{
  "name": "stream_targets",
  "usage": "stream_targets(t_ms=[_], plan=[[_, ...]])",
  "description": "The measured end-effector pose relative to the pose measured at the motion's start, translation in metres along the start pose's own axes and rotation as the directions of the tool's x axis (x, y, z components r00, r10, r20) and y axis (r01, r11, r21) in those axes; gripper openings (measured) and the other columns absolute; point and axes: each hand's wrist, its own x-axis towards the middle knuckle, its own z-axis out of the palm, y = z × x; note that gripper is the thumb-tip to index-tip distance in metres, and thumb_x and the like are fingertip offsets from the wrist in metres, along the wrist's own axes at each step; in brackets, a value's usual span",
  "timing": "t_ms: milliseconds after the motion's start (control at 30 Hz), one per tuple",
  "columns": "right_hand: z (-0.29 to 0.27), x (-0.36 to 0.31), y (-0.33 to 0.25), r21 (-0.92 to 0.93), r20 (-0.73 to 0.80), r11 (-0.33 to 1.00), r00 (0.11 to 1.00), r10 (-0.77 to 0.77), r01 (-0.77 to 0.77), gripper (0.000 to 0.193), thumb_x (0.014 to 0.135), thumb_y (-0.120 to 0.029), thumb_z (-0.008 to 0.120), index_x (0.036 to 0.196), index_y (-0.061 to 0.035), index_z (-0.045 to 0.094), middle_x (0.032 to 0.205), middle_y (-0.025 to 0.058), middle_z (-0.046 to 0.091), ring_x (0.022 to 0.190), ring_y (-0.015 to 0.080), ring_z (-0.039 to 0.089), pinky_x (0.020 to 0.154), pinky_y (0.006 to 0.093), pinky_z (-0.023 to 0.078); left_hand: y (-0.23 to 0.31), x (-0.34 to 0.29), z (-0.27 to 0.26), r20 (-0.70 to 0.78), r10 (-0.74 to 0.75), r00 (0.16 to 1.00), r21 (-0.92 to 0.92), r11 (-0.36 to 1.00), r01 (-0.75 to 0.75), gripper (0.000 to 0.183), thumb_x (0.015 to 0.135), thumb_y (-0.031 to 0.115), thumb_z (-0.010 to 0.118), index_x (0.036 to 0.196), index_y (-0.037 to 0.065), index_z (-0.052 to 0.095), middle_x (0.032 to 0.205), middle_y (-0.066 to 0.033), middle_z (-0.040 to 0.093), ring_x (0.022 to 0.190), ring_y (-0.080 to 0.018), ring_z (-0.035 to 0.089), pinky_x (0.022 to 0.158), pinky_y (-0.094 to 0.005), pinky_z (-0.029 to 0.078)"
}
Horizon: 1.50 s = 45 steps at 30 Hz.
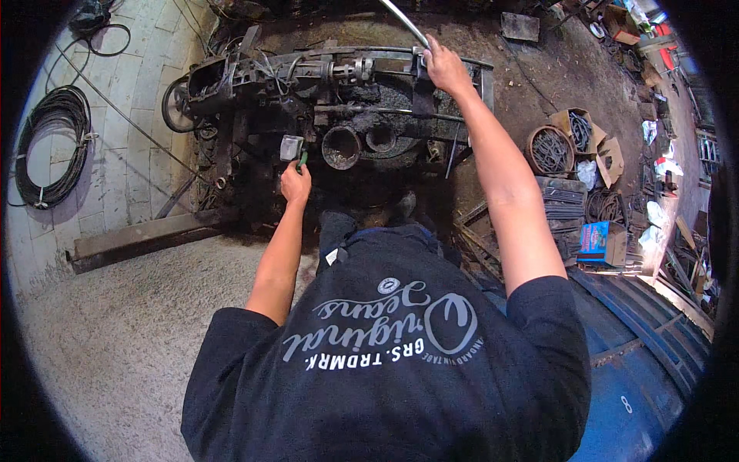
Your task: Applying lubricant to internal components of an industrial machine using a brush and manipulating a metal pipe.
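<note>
My left hand (295, 183) is closed around the green handle of a small tool (292, 148) with a pale, block-shaped head, perhaps a brush. It hangs just in front of a dark, greasy machine (269, 81), left of a round metal cup (341, 146). My right hand (448, 69) grips the lower end of a shiny metal rod (404, 19) at the machine's right end. The rod slants up and left, out of the picture. Whether its lower end touches the machine is hidden by my fingers.
A second cup (381, 138) stands beside the first. Coiled black cable (54, 146) lies on the left. On the right are a round container of metal rods (551, 150), a cardboard box (581, 131), a blue box (596, 240) and a large blue metal drum (639, 369). A beam (146, 231) lies at left.
</note>
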Motion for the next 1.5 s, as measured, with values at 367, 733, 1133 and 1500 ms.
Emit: stream_targets(t_ms=[367,733,1133,1500], plan=[[-0.004,0.0,-0.005,-0.008,0.011,1.0,1.0,-0.007,0.007,0.048,0.1,-0.035,0.041,0.142,-0.0114,0.041,0.113,0.0241,0.064,0.104,0.0428,0.06,0.09,0.0521,0.048,-0.005,0.0,0.002,-0.033,0.016,0.999,0.036,0.999,-0.015,0.032,0.088,0.029,0.06,0.112,0.009,0.069,0.098,-0.0205,0.07,0.094,-0.0397,0.066,0.082,-0.0481,0.052],[-0.002,0.001,-0.004,-0.011,0.01,1.0,1.0,0.017,-0.017,0.048,0.1,-0.036,0.041,0.142,-0.013,0.041,0.11,0.0238,0.065,0.102,0.0421,0.062,0.088,0.0516,0.049,-0.002,0.001,0.002,-0.043,0.026,0.999,0.014,1.0,-0.026,0.033,0.087,0.028,0.061,0.11,0.006,0.069,0.095,-0.0212,0.07,0.092,-0.039,0.067,0.082,-0.0475,0.052],[-0.006,-0.001,-0.007,0.001,0.006,1.0,1.0,0.027,-0.027,0.049,0.1,-0.037,0.04,0.142,-0.0123,0.042,0.109,0.0248,0.065,0.101,0.043,0.062,0.088,0.0523,0.049,-0.002,0.002,0.002,0.013,-0.004,1.0,0.004,1.0,0.003,0.034,0.088,0.028,0.06,0.114,0.007,0.069,0.102,-0.023,0.069,0.097,-0.0398,0.065,0.085,-0.048,0.051],[-0.003,0.0,-0.008,0.011,0.006,0.999,0.999,0.033,-0.033,0.049,0.1,-0.037,0.04,0.143,-0.0132,0.041,0.108,0.0257,0.065,0.101,0.0437,0.062,0.087,0.053,0.049,-0.007,0.003,0.005,0.006,0.011,1.0,0.021,1.0,-0.011,0.035,0.088,0.029,0.061,0.114,0.008,0.069,0.102,-0.023,0.069,0.096,-0.0402,0.065,0.084,-0.0475,0.052]])
